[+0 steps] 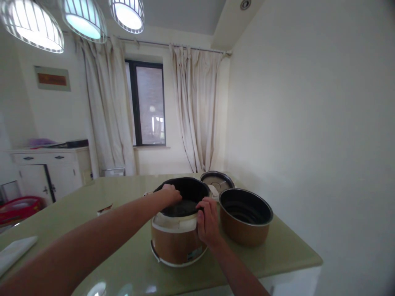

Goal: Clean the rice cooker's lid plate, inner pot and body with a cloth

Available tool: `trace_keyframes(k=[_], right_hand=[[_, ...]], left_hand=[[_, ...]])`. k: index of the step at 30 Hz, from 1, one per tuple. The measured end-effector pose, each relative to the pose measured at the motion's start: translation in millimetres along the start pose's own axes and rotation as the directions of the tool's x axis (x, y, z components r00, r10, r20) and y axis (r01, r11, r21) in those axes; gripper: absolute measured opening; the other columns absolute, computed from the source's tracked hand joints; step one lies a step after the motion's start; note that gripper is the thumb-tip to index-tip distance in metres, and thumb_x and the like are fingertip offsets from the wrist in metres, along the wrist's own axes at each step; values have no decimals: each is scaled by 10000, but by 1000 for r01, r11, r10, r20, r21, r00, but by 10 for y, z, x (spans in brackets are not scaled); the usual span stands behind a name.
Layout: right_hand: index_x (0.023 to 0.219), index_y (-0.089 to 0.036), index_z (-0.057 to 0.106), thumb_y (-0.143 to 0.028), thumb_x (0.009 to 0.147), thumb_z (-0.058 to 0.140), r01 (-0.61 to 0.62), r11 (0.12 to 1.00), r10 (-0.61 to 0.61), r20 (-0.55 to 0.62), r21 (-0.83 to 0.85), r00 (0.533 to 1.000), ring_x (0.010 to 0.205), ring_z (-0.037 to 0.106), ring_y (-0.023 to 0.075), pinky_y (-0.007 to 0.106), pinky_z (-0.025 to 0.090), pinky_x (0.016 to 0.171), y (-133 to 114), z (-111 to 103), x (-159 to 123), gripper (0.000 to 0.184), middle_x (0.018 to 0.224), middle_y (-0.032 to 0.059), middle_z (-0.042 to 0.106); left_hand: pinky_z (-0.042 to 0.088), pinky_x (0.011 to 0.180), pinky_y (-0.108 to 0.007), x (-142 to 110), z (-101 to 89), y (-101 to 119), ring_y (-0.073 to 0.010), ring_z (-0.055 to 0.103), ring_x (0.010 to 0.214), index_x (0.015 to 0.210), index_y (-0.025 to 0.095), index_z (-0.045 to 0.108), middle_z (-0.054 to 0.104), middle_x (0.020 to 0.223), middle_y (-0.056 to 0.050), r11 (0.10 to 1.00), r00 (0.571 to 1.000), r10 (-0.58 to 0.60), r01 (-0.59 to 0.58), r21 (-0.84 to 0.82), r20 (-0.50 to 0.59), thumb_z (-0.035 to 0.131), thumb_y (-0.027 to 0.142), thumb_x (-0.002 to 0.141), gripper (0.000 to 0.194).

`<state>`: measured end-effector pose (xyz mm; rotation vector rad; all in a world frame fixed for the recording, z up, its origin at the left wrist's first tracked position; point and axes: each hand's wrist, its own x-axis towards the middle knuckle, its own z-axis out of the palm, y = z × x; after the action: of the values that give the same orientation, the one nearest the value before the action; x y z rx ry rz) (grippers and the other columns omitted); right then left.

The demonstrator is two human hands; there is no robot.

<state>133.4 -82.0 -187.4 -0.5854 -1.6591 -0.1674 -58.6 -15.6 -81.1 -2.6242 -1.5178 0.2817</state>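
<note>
A brown and white rice cooker (pixel 175 242) stands upright on the counter with its top uncovered and its dark inside showing. My left hand (pixel 173 195) reaches over the near left side into the cooker. Its fingers are curled; their tips and anything in them cannot be made out. At the cooker's right rim, my right hand (pixel 209 220) grips the edge, fingers over the top and thumb outside. Just right of it sits the brown inner pot (pixel 245 230), upright, with a dark lining. Behind the two, the cooker lid (pixel 217 181) is raised, its inner side showing.
The pale green counter (pixel 129 246) extends on both sides, with a wall (pixel 324 144) close on the right. A small packet-like item (pixel 105 209) lies beyond my left forearm. A white flat object (pixel 15 253) is at the left edge. Caged lamps (pixel 82 20) hang overhead.
</note>
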Motion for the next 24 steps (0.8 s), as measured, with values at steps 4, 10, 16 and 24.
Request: trace_keyframes(k=[4,10,16,24], right_hand=[[1099,-224,540,-205,1045,380,8,1000,-9,-7,-15,1000,1077,531,248,443,472,917,12,10,-10,170,1103,99,527],[1095,-220,528,-209,1050,361,7,1000,-7,12,0,1000,1054,539,230,424,473,915,34,9,-26,174,1102,90,529],[1101,-222,548,-193,1036,378,19,1000,-19,8,9,1000,1089,536,238,429,458,951,39,-10,-30,184,1099,87,537],[1093,-220,551,-171,1022,383,29,1000,-29,-2,-1,1000,1060,537,238,415,461,913,46,-5,-24,190,1083,87,530]], left_hand=[[474,989,-619,224,-155,108,-459,499,1354,1274,259,721,594,1463,-195,995,988,-21,36,95,-154,582,145,891,423],[529,961,-468,439,-290,372,-364,660,1137,1264,209,689,694,1270,-143,968,962,-17,-52,-245,-272,728,351,753,532],[543,827,-297,-37,-390,244,-223,693,944,1003,224,783,764,966,19,810,972,236,-206,-550,-17,716,321,700,325],[548,871,-472,-218,-452,-62,-372,689,1057,962,259,816,783,1051,-104,999,991,13,-6,-50,136,811,72,601,406]])
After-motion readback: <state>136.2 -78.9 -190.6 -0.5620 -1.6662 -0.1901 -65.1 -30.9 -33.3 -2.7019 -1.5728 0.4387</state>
